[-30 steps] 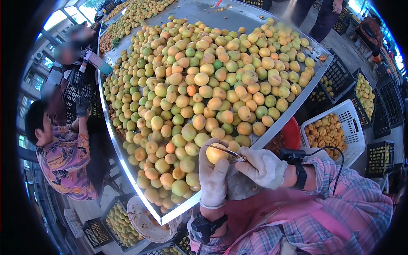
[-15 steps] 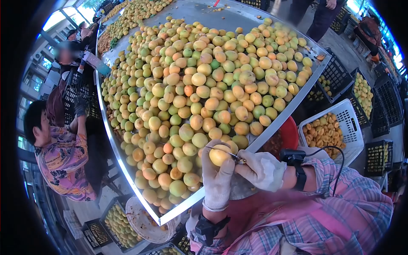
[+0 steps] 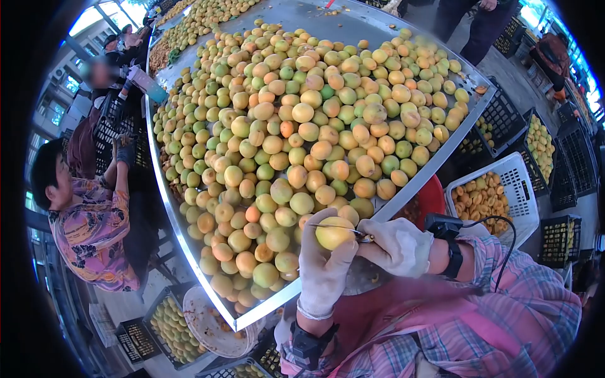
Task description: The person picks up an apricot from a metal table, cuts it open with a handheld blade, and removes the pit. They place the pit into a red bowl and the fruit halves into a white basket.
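One round, yellow-green fruit [image 3: 335,235] sits in the curled fingers of the person's white-gloved left hand [image 3: 322,272], held up by the near edge of a grey metal table [image 3: 295,16]. The white-gloved right hand [image 3: 400,247] pinches a slim metal knife [image 3: 345,229], its blade lying across the fruit. A heap of yellow, orange and green fruits [image 3: 296,120] covers much of the table; beyond the right hand stands a white plastic basket [image 3: 524,192] of orange fruit pieces [image 3: 482,198].

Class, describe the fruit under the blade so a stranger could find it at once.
Find the big metal table and follow its near edge to the picture's lower centre. There a gloved left hand holds the fruit, yellow-green, and the right hand a thin blade. Unlike the heap of loose fruit beyond, it is gripped, with the blade across it.
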`<state>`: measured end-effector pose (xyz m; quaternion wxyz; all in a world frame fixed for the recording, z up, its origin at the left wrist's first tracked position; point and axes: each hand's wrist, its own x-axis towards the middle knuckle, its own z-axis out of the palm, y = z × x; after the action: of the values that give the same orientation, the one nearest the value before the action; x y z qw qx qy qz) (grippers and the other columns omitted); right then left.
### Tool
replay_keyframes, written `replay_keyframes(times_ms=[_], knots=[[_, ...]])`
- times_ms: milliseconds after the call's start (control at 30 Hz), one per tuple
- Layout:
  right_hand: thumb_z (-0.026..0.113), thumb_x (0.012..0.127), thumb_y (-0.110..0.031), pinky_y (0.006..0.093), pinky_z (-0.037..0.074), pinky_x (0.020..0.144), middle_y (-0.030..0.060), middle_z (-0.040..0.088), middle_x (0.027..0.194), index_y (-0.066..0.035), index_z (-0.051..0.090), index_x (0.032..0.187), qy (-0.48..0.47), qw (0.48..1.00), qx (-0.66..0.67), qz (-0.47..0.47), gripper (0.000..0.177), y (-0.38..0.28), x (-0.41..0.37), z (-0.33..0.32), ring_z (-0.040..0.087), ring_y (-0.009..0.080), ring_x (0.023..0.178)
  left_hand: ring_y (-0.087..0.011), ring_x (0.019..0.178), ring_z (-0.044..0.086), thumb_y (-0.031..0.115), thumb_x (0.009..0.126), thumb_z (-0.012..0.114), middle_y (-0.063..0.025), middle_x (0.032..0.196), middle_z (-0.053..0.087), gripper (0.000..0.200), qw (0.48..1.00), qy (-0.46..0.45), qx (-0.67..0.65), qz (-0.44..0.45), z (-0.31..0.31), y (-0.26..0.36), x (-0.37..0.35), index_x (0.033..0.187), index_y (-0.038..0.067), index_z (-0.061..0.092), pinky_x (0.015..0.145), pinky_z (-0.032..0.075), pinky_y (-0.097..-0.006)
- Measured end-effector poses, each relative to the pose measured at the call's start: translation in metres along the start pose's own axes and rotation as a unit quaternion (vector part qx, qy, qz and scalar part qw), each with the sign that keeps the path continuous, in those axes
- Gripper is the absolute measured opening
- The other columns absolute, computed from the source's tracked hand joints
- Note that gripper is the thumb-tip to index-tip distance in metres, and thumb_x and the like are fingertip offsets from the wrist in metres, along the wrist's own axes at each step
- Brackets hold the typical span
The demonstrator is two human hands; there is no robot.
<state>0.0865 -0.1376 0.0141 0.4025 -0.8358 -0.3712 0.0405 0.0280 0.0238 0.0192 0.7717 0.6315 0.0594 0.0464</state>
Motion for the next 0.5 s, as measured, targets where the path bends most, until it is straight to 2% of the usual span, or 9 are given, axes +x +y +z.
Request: replay_keyframes(times_ms=[100,167,233,333,400,433,500], knots=[[0.066,0.086,-0.025,0.0415,0.048,0.055,0.0121,0.063,0.071,-0.006,0.054,0.100,-0.001,0.999,0.039,-0.006,0.026,0.005,0.002,0.008,0.063,0.0337,0.066,-0.0167,0.104,0.055,0.027,0.092,0.064,-0.0086,0.114,0.056,0.056,0.999,0.015,-0.031,-0.011,0.004,-0.008,0.001,0.134,-0.002,0.039,0.092,0.045,-0.0291],[0.067,0.085,-0.025,0.0411,0.048,0.055,0.0118,0.062,0.070,-0.005,0.055,0.099,0.043,0.999,0.014,-0.009,0.026,0.000,0.002,0.009,0.063,0.0338,0.066,-0.0182,0.108,0.054,0.032,0.093,0.061,-0.0106,0.116,0.057,0.059,0.971,0.036,-0.238,-0.004,0.011,-0.028,0.002,0.134,-0.003,0.038,0.097,0.042,-0.0325],[0.067,0.085,-0.024,0.0411,0.047,0.054,0.0121,0.062,0.070,-0.006,0.055,0.099,0.036,0.999,0.027,0.003,0.026,0.001,0.002,0.011,0.062,0.0340,0.065,-0.0195,0.111,0.053,0.036,0.094,0.059,-0.0121,0.118,0.057,0.061,0.967,0.034,-0.252,-0.002,0.016,-0.028,0.002,0.134,-0.004,0.037,0.101,0.039,-0.0349],[0.067,0.085,-0.023,0.0411,0.047,0.054,0.0125,0.061,0.069,-0.006,0.055,0.098,0.024,0.998,0.053,0.018,0.025,0.000,0.000,0.010,0.062,0.0341,0.064,-0.0198,0.108,0.055,0.028,0.091,0.064,-0.0119,0.119,0.057,0.059,0.966,0.050,-0.251,-0.035,0.019,-0.016,-0.001,0.133,-0.005,0.039,0.098,0.041,-0.0326],[0.067,0.084,-0.023,0.0410,0.047,0.054,0.0128,0.061,0.068,-0.006,0.055,0.098,0.022,0.997,0.065,0.019,0.025,0.000,-0.001,0.004,0.062,0.0342,0.064,-0.0192,0.105,0.057,0.017,0.086,0.070,-0.0120,0.119,0.058,0.058,0.992,0.061,-0.106,0.012,0.014,0.001,-0.005,0.131,-0.005,0.042,0.094,0.045,-0.0304],[0.067,0.084,-0.022,0.0410,0.047,0.053,0.0128,0.061,0.068,-0.006,0.055,0.098,-0.004,0.998,0.059,0.004,0.025,0.001,0.001,-0.001,0.062,0.0341,0.064,-0.0192,0.105,0.057,0.017,0.086,0.070,-0.0120,0.119,0.058,0.058,0.992,0.061,-0.106,0.011,0.010,0.006,-0.006,0.131,-0.005,0.042,0.094,0.045,-0.0304],[0.067,0.084,-0.021,0.0410,0.047,0.053,0.0128,0.061,0.068,-0.006,0.055,0.098,-0.029,0.998,0.054,-0.009,0.024,0.004,0.004,-0.005,0.062,0.0340,0.064,-0.0180,0.102,0.059,0.009,0.082,0.073,-0.0124,0.117,0.059,0.058,0.995,0.028,0.092,-0.002,0.000,0.015,-0.005,0.130,-0.005,0.044,0.090,0.048,-0.0287]])
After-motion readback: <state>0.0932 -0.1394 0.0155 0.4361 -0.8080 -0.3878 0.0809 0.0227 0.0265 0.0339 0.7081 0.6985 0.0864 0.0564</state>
